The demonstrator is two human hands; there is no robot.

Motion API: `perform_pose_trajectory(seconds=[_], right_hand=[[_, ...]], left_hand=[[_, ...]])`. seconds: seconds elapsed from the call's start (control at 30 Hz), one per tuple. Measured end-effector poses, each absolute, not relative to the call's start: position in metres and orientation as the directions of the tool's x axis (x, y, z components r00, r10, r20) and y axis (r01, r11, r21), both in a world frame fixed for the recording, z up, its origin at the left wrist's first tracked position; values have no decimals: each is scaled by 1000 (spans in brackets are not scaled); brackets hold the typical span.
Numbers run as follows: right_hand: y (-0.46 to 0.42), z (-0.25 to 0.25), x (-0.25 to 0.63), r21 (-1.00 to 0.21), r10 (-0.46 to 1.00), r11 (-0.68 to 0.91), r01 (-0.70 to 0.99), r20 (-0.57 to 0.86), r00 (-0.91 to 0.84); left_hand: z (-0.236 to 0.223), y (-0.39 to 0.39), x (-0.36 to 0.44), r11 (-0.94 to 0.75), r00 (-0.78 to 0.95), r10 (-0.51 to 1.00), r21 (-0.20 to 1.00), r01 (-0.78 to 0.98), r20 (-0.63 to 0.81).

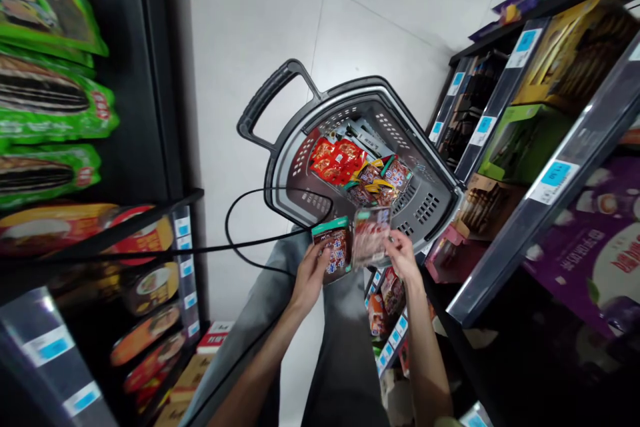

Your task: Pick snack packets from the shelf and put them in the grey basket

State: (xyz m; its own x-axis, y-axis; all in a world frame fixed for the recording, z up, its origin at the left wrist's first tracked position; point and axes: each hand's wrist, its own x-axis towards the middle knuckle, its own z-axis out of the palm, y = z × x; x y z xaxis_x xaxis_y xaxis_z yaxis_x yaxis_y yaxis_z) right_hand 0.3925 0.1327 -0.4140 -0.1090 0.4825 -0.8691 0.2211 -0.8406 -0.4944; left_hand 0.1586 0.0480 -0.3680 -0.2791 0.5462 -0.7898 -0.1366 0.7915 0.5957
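Observation:
My left hand (311,273) grips a snack packet (336,247) with a green top edge and a dark front bearing blue lettering. In my right hand (401,255) is a second packet (371,235), pinched at its right side and blurred by motion. Both packets are held over the near edge of a grey shopping basket (425,167) with a black handle (270,90). Inside the basket lie red packets (337,159), several small brown-and-yellow packets (380,181) and grey-white packages (367,137).
A black cable (240,243) loops across the view left of the basket. Shelves with green seed bags (45,107) and price tags stand at the left. On the right, shelves hold yellow boxes (575,53) and purple packages (590,240). Pale tiled floor (240,7) lies between them.

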Motion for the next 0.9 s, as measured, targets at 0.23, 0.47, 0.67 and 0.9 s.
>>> perform_pose_trajectory(seconds=[0.23, 0.47, 0.67, 0.9], right_hand=[[130, -405, 374, -463, 302, -828, 317, -844, -443], [155, -527, 345, -396, 631, -614, 682, -767, 122], [143, -590, 332, 87, 558, -271, 959, -797, 230], [132, -593, 337, 188, 645, -177, 966, -719, 258]], left_hand=[[-361, 59, 153, 758, -255, 605, 643, -107, -755], [-368, 52, 152, 827, -277, 506, 551, -114, -817], [-365, 53, 151, 838, -216, 503, 533, -116, -837], [-360, 53, 142, 851, -235, 474, 511, -126, -848]])
